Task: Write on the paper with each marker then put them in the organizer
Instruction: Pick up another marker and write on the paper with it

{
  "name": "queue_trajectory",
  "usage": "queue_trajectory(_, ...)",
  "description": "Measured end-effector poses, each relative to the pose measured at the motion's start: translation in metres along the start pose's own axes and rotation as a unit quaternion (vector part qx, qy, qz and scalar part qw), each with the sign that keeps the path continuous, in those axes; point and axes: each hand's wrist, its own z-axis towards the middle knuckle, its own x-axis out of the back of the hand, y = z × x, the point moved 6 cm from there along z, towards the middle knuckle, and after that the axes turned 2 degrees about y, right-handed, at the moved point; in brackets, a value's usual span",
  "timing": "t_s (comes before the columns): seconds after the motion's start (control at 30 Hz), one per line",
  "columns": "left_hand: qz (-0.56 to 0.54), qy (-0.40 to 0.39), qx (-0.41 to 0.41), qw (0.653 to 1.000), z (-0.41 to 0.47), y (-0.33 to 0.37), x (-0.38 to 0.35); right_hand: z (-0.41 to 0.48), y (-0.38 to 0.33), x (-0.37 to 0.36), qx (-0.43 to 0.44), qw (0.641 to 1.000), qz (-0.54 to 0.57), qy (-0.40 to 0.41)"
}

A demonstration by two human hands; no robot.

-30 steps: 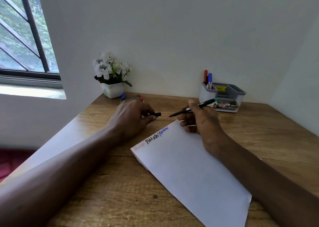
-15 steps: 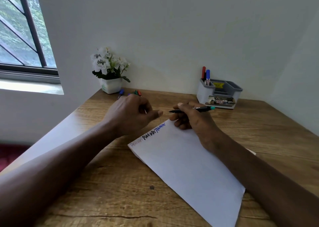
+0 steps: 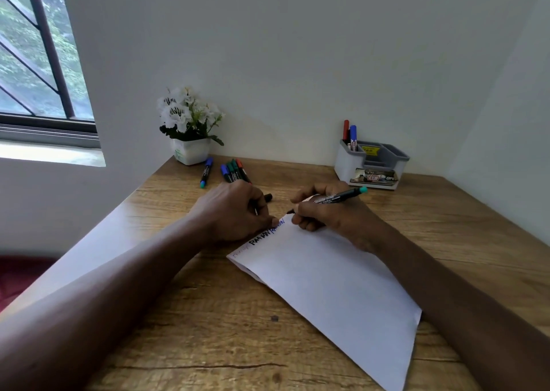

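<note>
A: At the back right of the desk, what does the organizer hold?

B: Two markers stand upright in its tall left compartment, a red marker and a blue marker, side by side. A yellow tag shows in the next compartment, and the front bears a printed label.

A: And the hands?

B: The right hand grips a black marker with a teal end. Its tip is down at the far corner of the paper, beside the black and blue writing. The left hand lies curled at that same corner with its thumb tip on the sheet. A short black piece shows just past its knuckles, and I cannot tell whether the fingers hold it.

A: Any markers outside the organizer?

B: A lone marker with a blue cap lies near the flower pot. A bunch of markers in blue, green and red lies just beside it, behind the left hand and well apart from the organizer
</note>
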Motion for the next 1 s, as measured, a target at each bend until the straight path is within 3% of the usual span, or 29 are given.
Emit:
queue_trajectory(0.1, -0.014, -0.007, 0.0, 1.0, 0.002, -0.002, -0.002, 0.003, 0.001, -0.001, 0.004, 1.0, -0.004, -0.019)
queue_trajectory(0.27, -0.021, -0.013, 0.002, 1.0, 0.003, -0.003, -0.003, 0.006, -0.001, -0.008, 0.034, 0.997, -0.06, 0.04)
queue_trajectory(0.67, -0.035, -0.035, 0.0, 0.999, 0.006, -0.005, -0.005, 0.014, -0.001, -0.01, 0.039, 0.996, -0.083, 0.005)
queue_trajectory(1.0, -0.038, -0.037, -0.006, 0.999, 0.006, -0.004, -0.004, 0.012, 0.001, -0.008, 0.059, 0.994, -0.084, 0.022)
